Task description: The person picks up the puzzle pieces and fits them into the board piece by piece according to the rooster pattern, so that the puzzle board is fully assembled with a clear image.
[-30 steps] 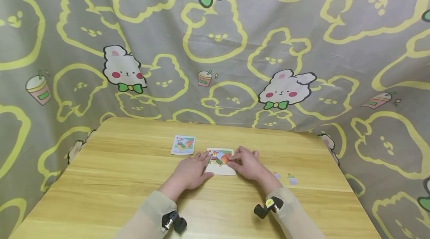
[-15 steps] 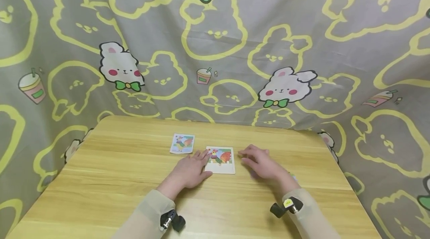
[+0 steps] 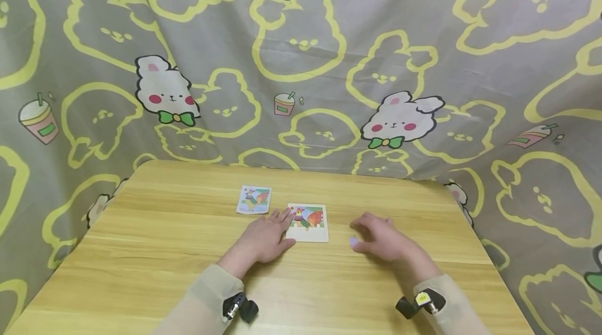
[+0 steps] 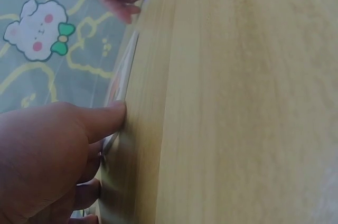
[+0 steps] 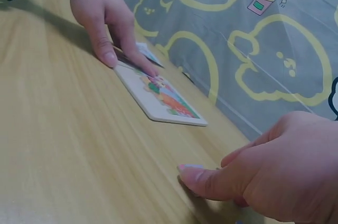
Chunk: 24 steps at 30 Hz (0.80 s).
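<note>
In the head view, my left hand point(image 3: 265, 235) rests at the left edge of a white-framed jigsaw puzzle point(image 3: 307, 222) with a rooster picture. Its fingertips lie on the frame and its thumb touches the lower left corner, as the left wrist view's thumb point(image 4: 103, 121) also shows. My right hand point(image 3: 383, 238) is low over the table, right of the puzzle, thumb and forefinger spread apart. A small purple puzzle piece point(image 3: 354, 242) shows at its thumb tip; in the right wrist view the thumb partly covers this piece point(image 5: 191, 167).
A square rooster picture card point(image 3: 254, 199) lies behind the left hand. The wooden table point(image 3: 188, 251) meets a grey patterned curtain point(image 3: 324, 89) at the back. At the right wrist view's bottom edge, a bluish bit under the hand is too cut off to tell.
My right hand has drawn away from the puzzle's right side, moving right and down to the purple piece. My left hand stays on the puzzle. Pieces seen earlier at the right are now hidden.
</note>
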### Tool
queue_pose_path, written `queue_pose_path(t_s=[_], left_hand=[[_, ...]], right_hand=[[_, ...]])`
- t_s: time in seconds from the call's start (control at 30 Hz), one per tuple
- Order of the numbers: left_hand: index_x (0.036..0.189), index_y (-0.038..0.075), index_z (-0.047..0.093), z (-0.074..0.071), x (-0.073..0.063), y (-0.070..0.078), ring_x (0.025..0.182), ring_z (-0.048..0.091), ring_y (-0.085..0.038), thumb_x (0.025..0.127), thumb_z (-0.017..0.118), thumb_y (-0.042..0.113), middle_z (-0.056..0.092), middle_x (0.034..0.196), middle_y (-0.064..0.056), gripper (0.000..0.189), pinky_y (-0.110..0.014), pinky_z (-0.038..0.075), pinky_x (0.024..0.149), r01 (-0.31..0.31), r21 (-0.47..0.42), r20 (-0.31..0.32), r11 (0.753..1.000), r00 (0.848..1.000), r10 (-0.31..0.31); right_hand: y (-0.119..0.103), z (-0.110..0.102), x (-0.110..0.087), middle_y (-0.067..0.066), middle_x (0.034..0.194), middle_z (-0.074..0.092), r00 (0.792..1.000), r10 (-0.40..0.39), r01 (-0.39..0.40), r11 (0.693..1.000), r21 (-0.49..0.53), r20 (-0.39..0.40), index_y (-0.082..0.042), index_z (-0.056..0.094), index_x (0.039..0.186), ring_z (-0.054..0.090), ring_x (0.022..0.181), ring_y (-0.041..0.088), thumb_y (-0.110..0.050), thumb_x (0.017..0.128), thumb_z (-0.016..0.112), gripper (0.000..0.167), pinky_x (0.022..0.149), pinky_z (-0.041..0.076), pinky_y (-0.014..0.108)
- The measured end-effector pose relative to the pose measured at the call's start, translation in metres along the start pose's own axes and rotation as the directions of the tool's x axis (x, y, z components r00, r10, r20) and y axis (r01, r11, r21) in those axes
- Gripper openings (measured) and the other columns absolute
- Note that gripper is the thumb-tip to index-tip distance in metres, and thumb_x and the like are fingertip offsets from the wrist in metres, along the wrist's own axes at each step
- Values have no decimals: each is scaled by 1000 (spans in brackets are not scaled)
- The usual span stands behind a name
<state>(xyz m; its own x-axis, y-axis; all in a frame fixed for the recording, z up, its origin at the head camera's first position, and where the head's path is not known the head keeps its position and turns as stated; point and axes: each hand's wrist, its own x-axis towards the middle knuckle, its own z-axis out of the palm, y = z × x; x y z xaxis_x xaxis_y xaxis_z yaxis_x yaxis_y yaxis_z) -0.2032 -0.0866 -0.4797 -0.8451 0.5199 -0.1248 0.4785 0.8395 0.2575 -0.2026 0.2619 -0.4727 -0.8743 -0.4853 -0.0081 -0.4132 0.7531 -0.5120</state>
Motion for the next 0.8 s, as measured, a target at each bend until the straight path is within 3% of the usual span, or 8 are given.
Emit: queue_pose_path(t_s=[0.23,0.5,0.63,0.8], left_hand=[[165,9,39,-2,-2,1,155,31,-36,109,54,51,30,172,-7,72,-60,33,120,3,-6,0,1000,1000,-3],[165,8,38,-3,-3,3,155,31,-36,109,54,50,29,172,-7,71,-60,32,121,5,-19,6,1000,1000,-5],[165,8,38,-2,-2,3,155,31,-36,109,53,50,29,172,-8,71,-60,32,120,0,-16,7,1000,1000,0],[166,10,36,-2,-2,1,156,30,-35,110,52,51,28,173,-6,71,-59,31,121,2,3,15,1000,1000,-2]], right_hand=[[-8,4,-2,-5,100,64,999,41,-41,997,64,-4,-4,69,123,58,96,17,-21,89,87,42,98,25,65],[-9,8,-7,-3,94,59,996,83,-81,994,70,-24,-12,67,113,53,87,18,-22,92,85,29,90,26,52],[-8,12,-13,-6,100,63,996,60,-57,997,45,-67,-16,68,115,56,91,16,-22,93,84,27,89,26,49],[-10,20,-21,-5,112,65,993,2,-3,1000,-4,-114,-11,69,128,60,100,15,-16,97,79,33,90,26,49]])
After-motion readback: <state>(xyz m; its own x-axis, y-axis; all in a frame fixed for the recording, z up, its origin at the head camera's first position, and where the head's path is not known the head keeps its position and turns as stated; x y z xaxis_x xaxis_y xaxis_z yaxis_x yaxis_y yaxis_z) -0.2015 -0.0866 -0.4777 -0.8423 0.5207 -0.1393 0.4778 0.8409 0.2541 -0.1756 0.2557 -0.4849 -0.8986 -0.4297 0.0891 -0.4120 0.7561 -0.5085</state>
